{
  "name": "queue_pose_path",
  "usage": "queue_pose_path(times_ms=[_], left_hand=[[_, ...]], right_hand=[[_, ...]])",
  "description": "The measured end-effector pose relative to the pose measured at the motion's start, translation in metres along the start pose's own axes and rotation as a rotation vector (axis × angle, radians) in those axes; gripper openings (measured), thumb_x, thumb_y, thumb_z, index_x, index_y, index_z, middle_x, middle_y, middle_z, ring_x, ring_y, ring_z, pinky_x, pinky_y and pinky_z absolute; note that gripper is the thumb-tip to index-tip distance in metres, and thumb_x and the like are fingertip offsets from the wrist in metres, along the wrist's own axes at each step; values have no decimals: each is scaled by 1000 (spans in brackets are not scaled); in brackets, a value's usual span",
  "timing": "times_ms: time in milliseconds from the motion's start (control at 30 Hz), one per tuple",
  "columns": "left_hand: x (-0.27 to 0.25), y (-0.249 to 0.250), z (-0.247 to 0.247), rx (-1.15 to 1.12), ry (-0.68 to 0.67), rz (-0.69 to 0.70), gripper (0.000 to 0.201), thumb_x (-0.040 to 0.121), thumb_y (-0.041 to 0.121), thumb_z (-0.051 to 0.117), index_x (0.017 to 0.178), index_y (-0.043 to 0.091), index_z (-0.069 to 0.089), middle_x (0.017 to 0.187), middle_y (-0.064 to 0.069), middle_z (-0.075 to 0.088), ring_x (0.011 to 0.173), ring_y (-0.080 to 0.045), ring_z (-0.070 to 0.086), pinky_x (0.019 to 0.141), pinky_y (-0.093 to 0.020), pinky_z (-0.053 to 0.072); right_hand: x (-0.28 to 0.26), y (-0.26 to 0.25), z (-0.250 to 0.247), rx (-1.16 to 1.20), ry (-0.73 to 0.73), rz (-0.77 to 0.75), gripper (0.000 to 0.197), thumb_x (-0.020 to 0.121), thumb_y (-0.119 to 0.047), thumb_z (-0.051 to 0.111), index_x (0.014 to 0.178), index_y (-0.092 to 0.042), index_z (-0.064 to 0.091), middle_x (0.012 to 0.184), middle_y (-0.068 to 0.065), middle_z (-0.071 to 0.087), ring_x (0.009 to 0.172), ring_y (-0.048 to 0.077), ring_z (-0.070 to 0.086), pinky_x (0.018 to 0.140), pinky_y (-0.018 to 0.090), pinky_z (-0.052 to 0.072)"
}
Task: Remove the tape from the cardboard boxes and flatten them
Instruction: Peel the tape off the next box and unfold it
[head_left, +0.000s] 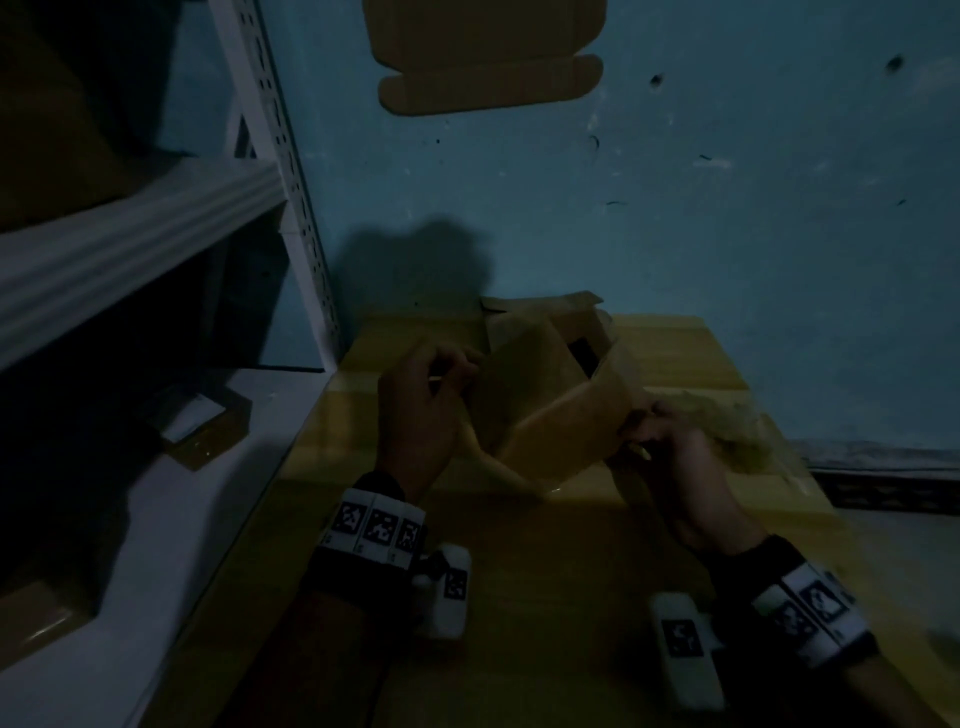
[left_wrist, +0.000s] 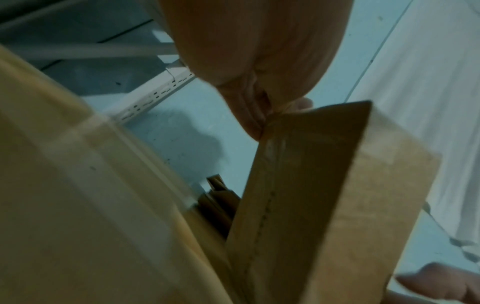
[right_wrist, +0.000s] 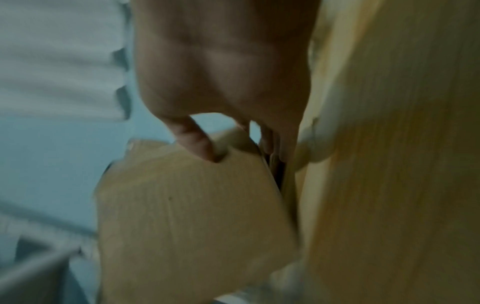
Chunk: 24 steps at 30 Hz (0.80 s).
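Note:
A small brown cardboard box (head_left: 550, 400), open at the top with its flaps up, is held tilted between both hands above a large taped carton (head_left: 571, 545). My left hand (head_left: 431, 400) pinches the box's left corner edge (left_wrist: 311, 185) with curled fingers (left_wrist: 249, 115). At the box's right lower corner my right hand (head_left: 670, 447) grips the cardboard wall (right_wrist: 194, 216), thumb (right_wrist: 194, 144) on the outer face. A crumpled wad of clear tape (head_left: 727, 426) lies just right of the right hand.
A white slotted metal rack (head_left: 270, 156) with dark shelves stands at the left. A small box (head_left: 197, 426) lies on the white floor under it. A flattened cardboard piece (head_left: 488, 57) lies on the blue floor at the top.

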<state>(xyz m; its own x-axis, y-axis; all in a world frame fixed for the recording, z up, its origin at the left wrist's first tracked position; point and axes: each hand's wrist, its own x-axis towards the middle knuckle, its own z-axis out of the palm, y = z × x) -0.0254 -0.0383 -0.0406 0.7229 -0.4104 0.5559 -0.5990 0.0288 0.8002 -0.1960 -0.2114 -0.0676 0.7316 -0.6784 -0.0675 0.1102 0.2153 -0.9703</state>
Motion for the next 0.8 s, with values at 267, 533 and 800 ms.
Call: queue_pose_path(times_ms=[267,533,800], left_hand=[[3,4,-4,69,-21,138,16,88,3,68,82,18,65,90,19,65,87,5,63,71,-11,50],[-1,11,-4,-129,-141,-37,20,79,7,77,89,24,71,95,7,74,91,-7,70,78,-24,57],[1,23,-5,-184,-60,-42,22,67,2,84,88,6,77,85,5,74,82,-7,73,75,-18,56]], right_hand=[[-2,-5,-1,-138,58,-187,21,102,-11,41,112,-6,59,106,1,66,91,4,69,81,28,50],[-9,-17,1,-198,1,-308,44,99,-50,45,115,-15,66,119,-4,67,111,8,63,96,37,48],[-6,-15,-2,-86,-44,-305,35,91,-43,56,97,-8,59,95,-7,68,93,9,67,89,38,54]])
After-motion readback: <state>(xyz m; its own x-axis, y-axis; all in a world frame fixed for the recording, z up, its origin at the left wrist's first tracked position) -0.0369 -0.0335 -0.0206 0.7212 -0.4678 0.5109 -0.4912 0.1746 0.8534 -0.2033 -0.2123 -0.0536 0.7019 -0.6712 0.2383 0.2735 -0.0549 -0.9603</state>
